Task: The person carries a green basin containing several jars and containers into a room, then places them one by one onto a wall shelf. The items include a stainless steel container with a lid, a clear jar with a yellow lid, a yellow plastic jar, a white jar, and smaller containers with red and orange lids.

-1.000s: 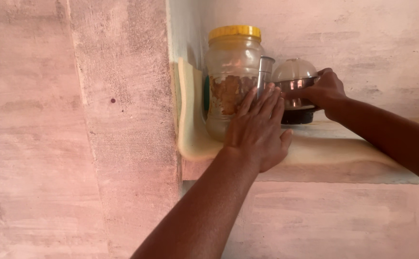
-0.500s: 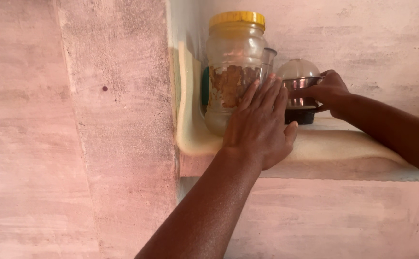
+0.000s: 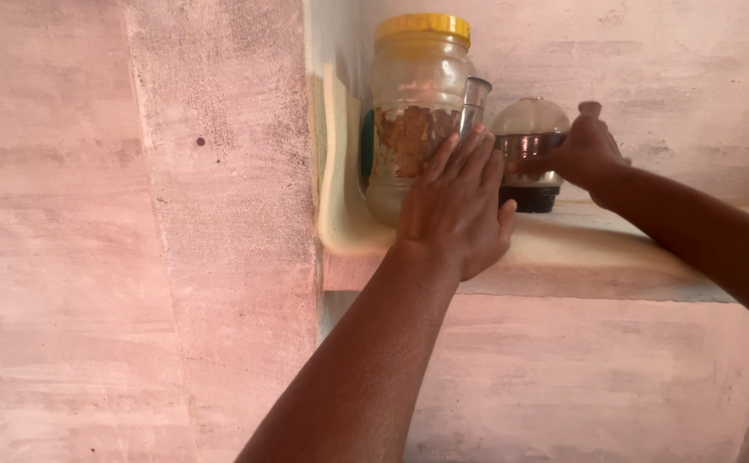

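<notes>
Since the frame half a second back, your right hand [image 3: 587, 150] has lifted a little on the mixer jar [image 3: 529, 154], thumb now poking up above the knuckles; your left hand [image 3: 456, 206] has barely shifted against the big plastic jar [image 3: 416, 116].

Mixer jar — steel body, clear domed lid, black base — stands on the pale stone shelf [image 3: 580, 257], just right of the plastic jar and well back toward the wall. It looks stiff and moderately heavy for its size; the steel is likely slick and the lid may sit loose, so the handle side or low around the body seems the safer hold.

Right grip: fingers curled around the jar's right side, closed on it as far as the view shows, though the handle itself is hidden behind the hand.

Left grip: open, fingers straight and together, palm flat against the lower front of the yellow-lidded plastic jar — pressing or steadying, not grasping. That jar is part-filled with brown clumps, stands in the shelf's left corner. A steel tumbler [image 3: 475, 94] stands between the two jars, touching the plastic one.
</notes>
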